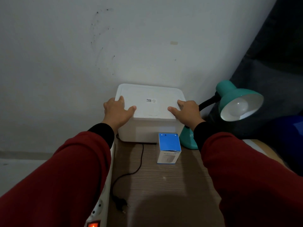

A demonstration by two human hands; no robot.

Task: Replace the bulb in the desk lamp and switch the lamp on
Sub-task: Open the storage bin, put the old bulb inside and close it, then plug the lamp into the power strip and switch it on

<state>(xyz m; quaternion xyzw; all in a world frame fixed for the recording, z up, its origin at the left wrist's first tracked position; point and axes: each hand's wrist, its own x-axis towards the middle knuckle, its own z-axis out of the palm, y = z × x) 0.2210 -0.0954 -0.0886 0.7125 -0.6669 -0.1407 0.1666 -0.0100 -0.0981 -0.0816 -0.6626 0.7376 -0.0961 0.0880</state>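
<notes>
Nearest, below the left hand (116, 110), the plug (121, 204) lay loose beside a power strip (98, 208). Just under the right hand (185, 111) stood a closed blue bulb box (168, 148); its contents were hidden. Both hands lay spread, fingers draped over the side edges of a white lidded box (150, 102), contents unseen. Right of the right hand, the lamp (236, 99) held its bulb (239, 107): probably light and fragile, best gripped around its dome.
</notes>
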